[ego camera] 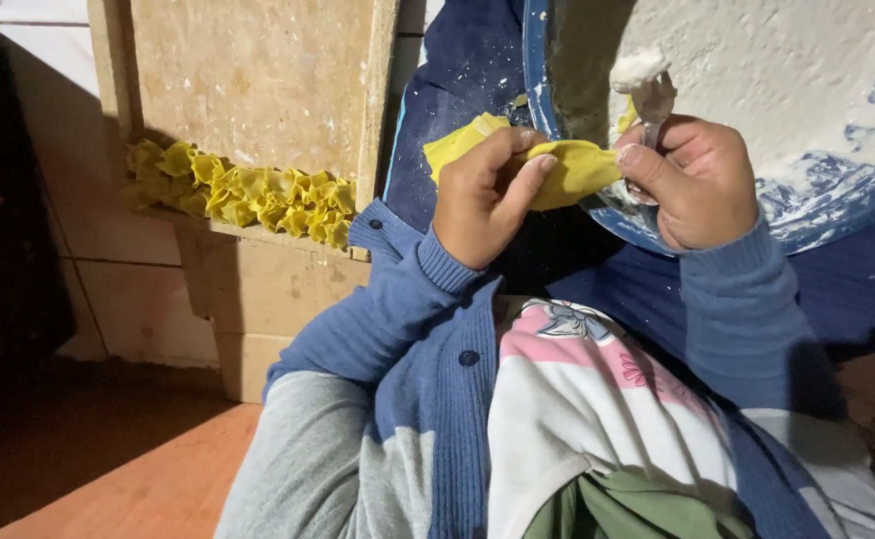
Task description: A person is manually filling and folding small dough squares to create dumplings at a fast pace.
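My left hand (pixel 482 195) pinches a folded yellow dough wrapper (pixel 567 170) between thumb and fingers, just in front of a big blue bowl (pixel 542 90). My right hand (pixel 697 180) grips a metal spoon (pixel 654 95) whose tip carries a lump of white filling, held upright above the wrapper's right edge. The bowl holds a white filling mass (pixel 757 70) smeared over its inside. Both sleeves are blue knit.
A wooden board (pixel 258 70) leans at the left, with a row of several shaped yellow dumplings (pixel 248 195) on its ledge. A blue cloth dusted with flour (pixel 447 90) lies under the bowl. Orange floor (pixel 138 479) shows at lower left.
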